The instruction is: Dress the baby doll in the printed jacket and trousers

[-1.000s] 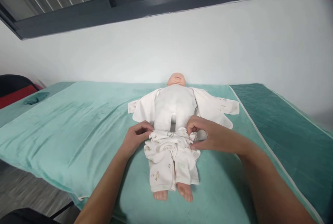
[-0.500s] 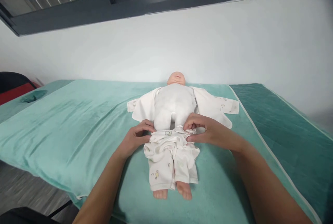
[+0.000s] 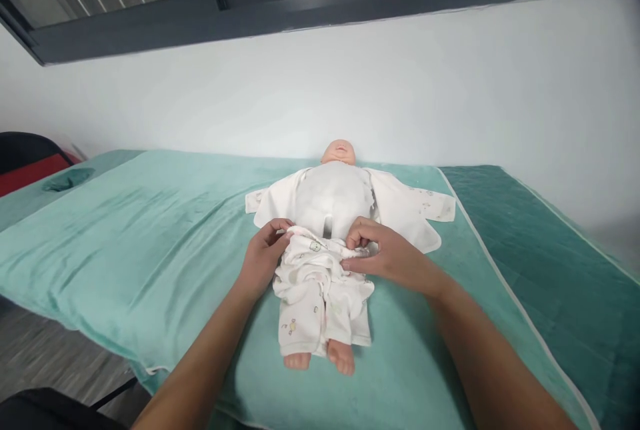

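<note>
White wall (image 3: 450, 83) fills the upper half of the frame, and a dark window frame (image 3: 300, 3) with bars is seen along the top edge. Below it, a bed covered by a light green blanket (image 3: 125, 230) spans the middle of the frame; a darker green cover (image 3: 550, 250) is seen at the right, and a red and black chair (image 3: 25, 163) at the left edge.

At the centre of the blanket a doll (image 3: 339, 151) is laid on its back, head toward the wall and bare feet (image 3: 320, 358) toward the lower edge. An open white jacket (image 3: 400, 207) is spread beneath it, with the sleeves stretched to left and right, so that the white torso is left uncovered. White printed trousers (image 3: 320, 297) are drawn over both legs, and the cloth is bunched at the hips, just below the torso.

The left hand (image 3: 263, 260) is closed on the waistband at the doll's left-of-frame hip, the fabric being pinched between thumb and fingers. The right hand (image 3: 385, 253) is closed on the waistband at the opposite hip, with the fingers curled over the gathered cloth and the thumb pressed beneath. Both forearms are seen reaching in from the lower edge of the frame, one on each side of the legs.
</note>
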`<action>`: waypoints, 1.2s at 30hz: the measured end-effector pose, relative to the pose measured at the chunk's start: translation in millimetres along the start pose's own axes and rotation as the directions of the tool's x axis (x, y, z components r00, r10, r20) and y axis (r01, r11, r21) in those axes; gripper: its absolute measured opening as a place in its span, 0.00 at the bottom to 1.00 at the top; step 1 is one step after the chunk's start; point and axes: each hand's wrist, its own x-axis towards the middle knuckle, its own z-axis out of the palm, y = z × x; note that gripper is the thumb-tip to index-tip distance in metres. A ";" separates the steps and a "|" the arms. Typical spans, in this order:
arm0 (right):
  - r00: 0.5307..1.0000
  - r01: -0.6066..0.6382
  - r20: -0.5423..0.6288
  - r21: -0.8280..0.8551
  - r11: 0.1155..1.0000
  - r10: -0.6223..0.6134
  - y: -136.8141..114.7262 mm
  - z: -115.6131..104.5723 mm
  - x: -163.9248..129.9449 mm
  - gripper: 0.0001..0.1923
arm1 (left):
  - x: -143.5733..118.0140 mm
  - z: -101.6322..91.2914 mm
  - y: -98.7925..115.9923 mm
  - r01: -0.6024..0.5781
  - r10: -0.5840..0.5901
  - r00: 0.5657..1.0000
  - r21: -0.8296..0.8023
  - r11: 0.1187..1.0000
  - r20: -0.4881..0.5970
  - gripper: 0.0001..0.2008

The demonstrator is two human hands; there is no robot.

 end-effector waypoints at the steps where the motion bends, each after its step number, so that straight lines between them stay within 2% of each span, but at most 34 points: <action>1: 0.999 0.027 -0.024 -0.003 1.000 -0.027 -0.7 2.7 -0.1 0.13 | -0.1 2.7 1.3 -0.001 0.001 1.000 0.040 0.999 -0.017 0.10; 5: 0.980 0.143 -0.139 -0.018 0.990 -0.144 -2.0 15.0 0.2 0.11 | -0.9 9.2 7.4 -0.129 0.154 0.986 0.279 0.952 -0.069 0.10; 8: 0.972 0.170 -0.162 -0.028 0.985 -0.173 -1.9 20.6 0.7 0.10 | -1.3 11.4 14.3 -0.220 0.260 0.965 0.417 0.882 -0.042 0.08; 10: 0.970 0.171 -0.166 -0.044 0.984 -0.176 -1.7 21.7 0.8 0.10 | -0.7 12.4 21.5 -0.259 0.278 0.960 0.495 0.829 0.037 0.05; 13: 0.969 0.169 -0.168 -0.092 0.981 -0.183 -2.0 22.5 0.2 0.08 | 2.1 15.4 34.6 -0.336 0.255 0.942 0.588 0.736 0.219 0.05; 15: 0.963 0.180 -0.177 -0.148 0.972 -0.205 -3.1 24.0 -0.4 0.06 | 4.9 19.4 43.0 -0.345 0.227 0.937 0.612 0.712 0.264 0.05; 20: 0.946 0.183 -0.219 -0.251 0.951 -0.240 -3.4 28.4 0.2 0.06 | 9.6 34.7 58.1 -0.162 0.105 0.986 0.615 0.772 0.129 0.07; 24: 0.925 0.123 -0.327 -0.220 0.968 -0.192 5.4 23.3 3.6 0.04 | 11.0 42.0 60.5 -0.070 0.057 0.998 0.567 0.820 0.041 0.09; 26: 0.907 0.093 -0.390 -0.187 0.978 -0.161 11.6 18.1 5.3 0.05 | 13.2 41.8 56.7 -0.099 0.110 0.994 0.589 0.802 0.018 0.07; 29: 0.880 0.056 -0.460 -0.153 0.987 -0.121 18.9 11.4 7.4 0.05 | 19.7 38.4 47.1 -0.218 0.279 0.960 0.646 0.732 0.007 0.03; 31: 0.869 0.050 -0.481 -0.143 0.988 -0.114 21.7 9.2 8.4 0.06 | 25.3 35.3 41.4 -0.267 0.340 0.941 0.643 0.718 0.012 0.07; 34: 0.863 0.040 -0.495 -0.131 0.991 -0.101 24.8 8.4 9.9 0.04 | 34.1 30.5 38.4 -0.227 0.266 0.964 0.604 0.764 0.025 0.15; 36: 0.861 -0.001 -0.507 -0.082 0.997 -0.041 27.7 8.9 11.0 0.04 | 40.1 27.3 40.4 -0.188 0.212 0.977 0.595 0.781 0.031 0.14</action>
